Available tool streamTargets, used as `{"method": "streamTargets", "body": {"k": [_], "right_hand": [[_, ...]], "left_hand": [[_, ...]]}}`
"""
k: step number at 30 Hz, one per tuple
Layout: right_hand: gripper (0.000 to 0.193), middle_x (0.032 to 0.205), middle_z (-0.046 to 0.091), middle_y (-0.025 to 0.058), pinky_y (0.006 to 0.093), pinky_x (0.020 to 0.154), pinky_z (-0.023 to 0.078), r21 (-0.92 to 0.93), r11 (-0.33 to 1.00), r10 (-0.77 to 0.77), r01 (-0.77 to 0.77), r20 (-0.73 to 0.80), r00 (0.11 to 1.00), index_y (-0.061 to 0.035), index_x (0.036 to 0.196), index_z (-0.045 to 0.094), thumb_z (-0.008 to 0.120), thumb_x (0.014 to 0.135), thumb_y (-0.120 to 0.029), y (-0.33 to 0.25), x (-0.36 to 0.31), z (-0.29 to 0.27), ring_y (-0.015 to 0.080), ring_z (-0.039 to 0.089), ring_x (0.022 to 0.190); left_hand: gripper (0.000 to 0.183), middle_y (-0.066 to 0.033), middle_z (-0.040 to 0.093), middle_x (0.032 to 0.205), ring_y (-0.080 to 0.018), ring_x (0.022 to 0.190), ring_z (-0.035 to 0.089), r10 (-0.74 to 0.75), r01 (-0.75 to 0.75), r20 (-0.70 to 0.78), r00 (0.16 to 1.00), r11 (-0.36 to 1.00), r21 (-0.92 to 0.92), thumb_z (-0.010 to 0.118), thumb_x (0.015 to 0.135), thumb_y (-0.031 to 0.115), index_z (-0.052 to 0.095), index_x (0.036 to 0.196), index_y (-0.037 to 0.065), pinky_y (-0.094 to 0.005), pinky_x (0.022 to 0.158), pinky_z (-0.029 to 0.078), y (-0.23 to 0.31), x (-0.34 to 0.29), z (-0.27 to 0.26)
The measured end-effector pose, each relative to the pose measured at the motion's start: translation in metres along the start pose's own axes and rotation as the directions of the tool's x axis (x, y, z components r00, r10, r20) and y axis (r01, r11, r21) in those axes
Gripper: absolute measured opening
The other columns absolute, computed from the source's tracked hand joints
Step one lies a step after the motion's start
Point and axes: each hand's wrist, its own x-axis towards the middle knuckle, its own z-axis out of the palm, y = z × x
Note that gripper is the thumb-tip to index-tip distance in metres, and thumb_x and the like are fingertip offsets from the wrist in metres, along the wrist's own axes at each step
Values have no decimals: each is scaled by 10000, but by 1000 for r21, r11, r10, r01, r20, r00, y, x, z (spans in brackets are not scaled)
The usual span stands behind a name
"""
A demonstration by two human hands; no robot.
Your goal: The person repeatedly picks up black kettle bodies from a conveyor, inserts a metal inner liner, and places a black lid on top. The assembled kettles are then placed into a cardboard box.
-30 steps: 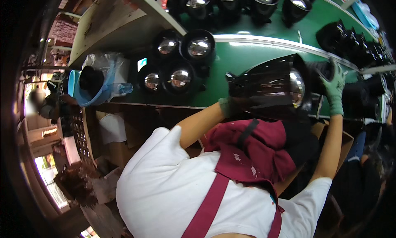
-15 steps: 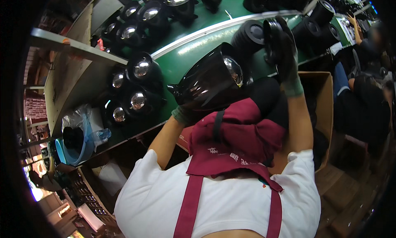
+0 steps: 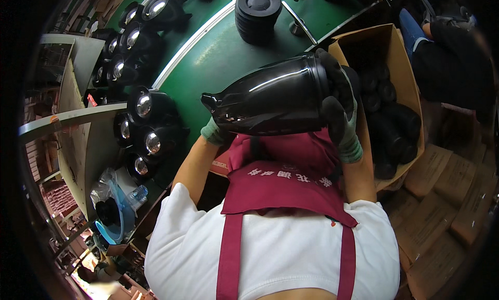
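A glossy black thermos jug body [image 3: 270, 94] lies on its side in front of me, its small spout pointing left and its wide end right. My left hand [image 3: 213, 133], in a dark glove with a green cuff, holds it from below near the spout end. Most of those fingers are hidden under the jug. At the wide end, my gloved right hand [image 3: 340, 102] is wrapped around the round black cap [image 3: 318, 79], which sits against the jug's rim. The glove covers much of the cap.
A stack of round black caps [image 3: 257, 14] stands on the green table [image 3: 208, 61]. Several jug bodies with silvery insides [image 3: 152, 143] stand at left. Right of me, an open carton [image 3: 410, 76] holds black parts. A blue basin [image 3: 122, 222] is at lower left.
My right hand has brought the cap from above the table down to the jug's open end, covering the silvery inside. The jug has turned more level. The view has shifted right.
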Motion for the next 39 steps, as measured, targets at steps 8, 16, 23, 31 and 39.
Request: {"method": "streamTargets", "body": {"k": [8,16,23,31,39], "right_hand": [[714,1473,397,142,345,1126,287,-117,990,-85,83,-14,996,24,1459,333,580,917,-369,3,-13,-6,235,393,1360],[739,1463,395,143,347,1111,297,-99,994,58,-52,56,997,3,1471,326,592,903,-388,-25,-9,-18,247,398,1332],[762,1454,393,144,350,1097,305,-131,991,20,-12,62,998,-15,1482,321,602,891,-405,-29,-3,-13,258,402,1308],[835,1410,403,206,426,1102,311,-346,867,-300,359,213,930,-16,1397,457,739,749,-461,-30,11,-1,347,408,1313],[750,1414,406,185,395,1104,316,-147,968,221,-205,102,970,-17,1406,438,668,813,-414,-34,7,-28,312,419,1308]], "left_hand": [[379,-102,613,1215,-214,1053,602,-65,52,-70,995,983,-176,652,882,67,566,1251,44,-373,924,518,14,2,2],[452,-125,547,1297,-252,1161,561,-43,38,-45,998,994,-98,636,912,175,499,1319,34,-407,992,490,7,0,1],[354,-151,600,1243,-264,1147,574,-78,77,-12,997,992,-102,607,924,171,590,1236,5,-409,975,499,61,35,34],[355,-161,623,1215,-250,1091,618,-388,345,53,920,740,-577,594,915,110,588,1249,-11,-364,945,513,66,31,58],[448,-100,706,1051,-190,940,673,-135,154,-105,985,969,193,711,742,139,651,1153,-31,-306,870,521,108,59,34]]}}
